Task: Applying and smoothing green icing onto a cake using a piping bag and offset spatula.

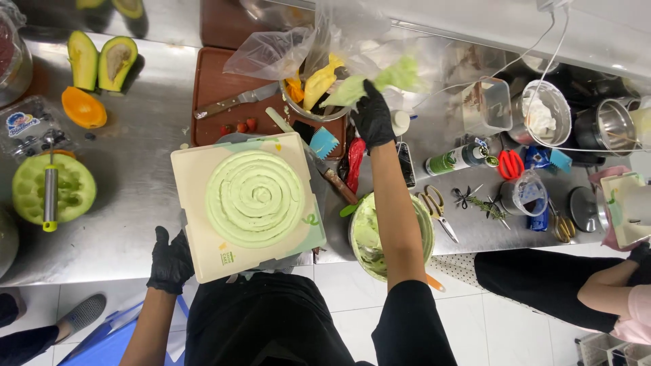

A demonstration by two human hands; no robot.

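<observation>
A round cake [255, 198] covered in pale green cream spirals sits on a square cream-coloured board [196, 251] at the steel counter's near edge. My left hand [169, 261], in a black glove, rests closed at the counter edge just left of the board, with nothing visible in it. My right hand [371, 115], also gloved, reaches far over the counter and grips a clear piping bag smeared with green cream [400, 73], above a metal bowl of scraps [313, 102]. A bowl of green cream [369, 234] stands under my right forearm.
A brown cutting board [217, 85] carries a knife [234, 100] and strawberry bits. Avocado halves [102, 62], a hollowed melon with a scoop [51, 190], scissors [437, 210], metal cups and containers crowd the counter. Another person [610, 291] stands at right.
</observation>
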